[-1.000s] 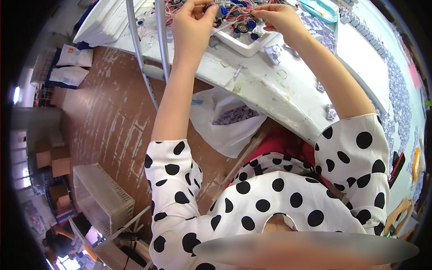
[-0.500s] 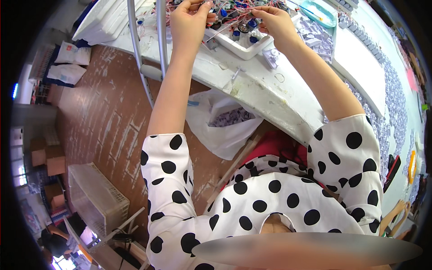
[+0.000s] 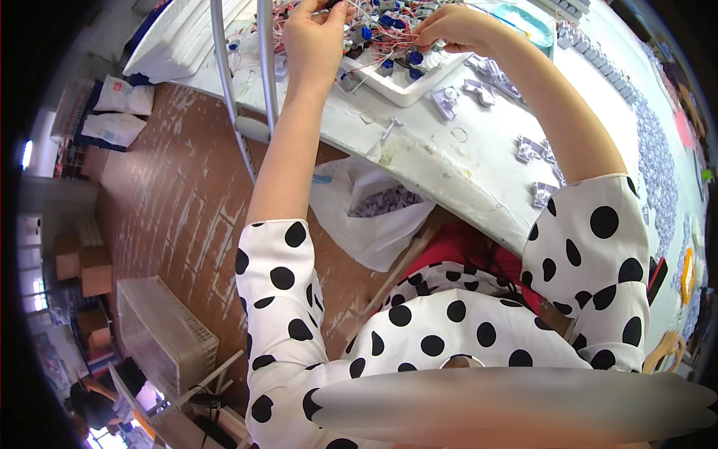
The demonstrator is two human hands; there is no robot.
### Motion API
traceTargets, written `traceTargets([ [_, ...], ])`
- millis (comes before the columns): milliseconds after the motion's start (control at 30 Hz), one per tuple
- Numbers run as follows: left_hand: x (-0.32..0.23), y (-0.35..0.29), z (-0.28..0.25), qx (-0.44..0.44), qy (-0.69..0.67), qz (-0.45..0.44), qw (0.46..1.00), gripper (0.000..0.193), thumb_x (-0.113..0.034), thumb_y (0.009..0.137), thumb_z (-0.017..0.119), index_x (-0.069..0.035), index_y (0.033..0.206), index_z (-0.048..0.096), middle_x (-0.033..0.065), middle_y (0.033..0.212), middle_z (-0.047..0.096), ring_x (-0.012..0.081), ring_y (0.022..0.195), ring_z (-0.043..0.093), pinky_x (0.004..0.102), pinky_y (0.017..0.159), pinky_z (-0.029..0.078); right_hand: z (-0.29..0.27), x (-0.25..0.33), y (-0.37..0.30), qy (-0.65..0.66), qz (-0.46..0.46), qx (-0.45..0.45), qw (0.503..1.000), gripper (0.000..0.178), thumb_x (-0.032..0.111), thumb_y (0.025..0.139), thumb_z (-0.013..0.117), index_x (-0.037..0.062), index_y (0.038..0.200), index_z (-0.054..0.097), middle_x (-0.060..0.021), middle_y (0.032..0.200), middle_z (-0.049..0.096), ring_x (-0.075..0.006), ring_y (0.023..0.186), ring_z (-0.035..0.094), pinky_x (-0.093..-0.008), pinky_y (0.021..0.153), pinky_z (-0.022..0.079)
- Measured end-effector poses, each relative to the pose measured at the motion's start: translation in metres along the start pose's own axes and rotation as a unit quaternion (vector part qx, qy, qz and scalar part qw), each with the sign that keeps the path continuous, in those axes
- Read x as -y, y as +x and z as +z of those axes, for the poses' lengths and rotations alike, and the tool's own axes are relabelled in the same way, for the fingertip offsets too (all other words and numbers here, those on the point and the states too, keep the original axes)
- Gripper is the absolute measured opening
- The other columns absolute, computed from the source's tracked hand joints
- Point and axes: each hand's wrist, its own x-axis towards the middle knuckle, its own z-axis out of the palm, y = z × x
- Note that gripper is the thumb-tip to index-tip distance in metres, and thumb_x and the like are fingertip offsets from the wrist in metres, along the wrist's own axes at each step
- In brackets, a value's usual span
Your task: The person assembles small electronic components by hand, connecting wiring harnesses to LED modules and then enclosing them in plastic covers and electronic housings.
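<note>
At the top of the view my left hand [image 3: 315, 31] is closed, thumb against fingers, on a small dark part that is mostly hidden. My right hand [image 3: 458, 30] is bent over a pile of small motors with red and white wires [image 3: 389, 34]. Its fingers are curled and pressed together at the wires; what they pinch, if anything, cannot be made out. Some motors have blue ends. The pile lies in and behind a white foam tray [image 3: 404, 96], which sits on the white table between my two forearms.
Pale grey plastic housings [image 3: 446, 102] lie beside the tray and near my right forearm. A metal tube frame [image 3: 267, 67] stands left of my left forearm. A turquoise dish [image 3: 529, 22] is at the far right. Below the table edge hangs a white bag [image 3: 351, 224] of grey parts.
My right hand has turned inward over the wires, its elbow shifting outward; grey housings show beside that forearm. My left hand stays nearly in place, and a dark part now shows in it.
</note>
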Motion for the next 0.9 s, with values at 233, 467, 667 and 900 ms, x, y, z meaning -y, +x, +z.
traceTargets([
  [233, -0.011, -0.001, 0.007, 0.007, 0.032, 0.052, 0.998, 0.021, -0.001, 0.096, 0.066, 0.002, 0.116, 0.068, 0.0075, 0.096, 0.072, 0.0118, 0.087, 0.069, 0.0233, 0.077, 0.054, 0.007, -0.006, -0.003, -0.004, -0.017, -0.013, 1.0, 0.029, 0.029, 0.088, 0.078, 0.0165, 0.114, 0.078, 0.0055, 0.082, 0.068, -0.0037, 0.065, 0.044, -0.0228, 0.066, 0.043],
  [467, -0.027, -0.015, 0.018, 0.123, -0.021, -0.002, 0.992, 0.028, -0.004, 0.094, 0.07, -0.002, 0.122, 0.066, 0.0057, 0.098, 0.071, 0.0109, 0.087, 0.068, 0.023, 0.077, 0.054, 0.015, -0.024, -0.004, 0.082, -0.097, -0.032, 0.991, 0.021, 0.027, 0.091, 0.078, 0.0105, 0.105, 0.079, 0.0053, 0.075, 0.064, -0.0039, 0.064, 0.05, -0.0201, 0.062, 0.041],
  [667, 0.001, -0.025, 0.014, 0.181, 0.189, 0.24, 0.935, 0.012, -0.009, 0.088, 0.074, -0.009, 0.099, 0.079, 0.01, 0.099, 0.069, 0.024, 0.083, 0.072, 0.0333, 0.073, 0.058, 0.02, -0.031, -0.006, 0.126, -0.11, -0.036, 0.985, 0.018, 0.025, 0.091, 0.078, 0.0103, 0.101, 0.079, 0.0052, 0.076, 0.066, -0.0037, 0.066, 0.051, -0.0206, 0.063, 0.043],
  [900, -0.01, -0.029, 0.014, 0.212, 0.158, 0.129, 0.956, 0.015, -0.012, 0.089, 0.074, -0.008, 0.103, 0.078, 0.0109, 0.096, 0.072, 0.028, 0.083, 0.072, 0.0357, 0.078, 0.057, 0.024, -0.035, -0.006, 0.157, -0.109, -0.086, 0.978, 0.018, 0.023, 0.089, 0.078, 0.0098, 0.101, 0.079, 0.004, 0.082, 0.069, -0.0039, 0.07, 0.055, -0.0201, 0.066, 0.045],
])
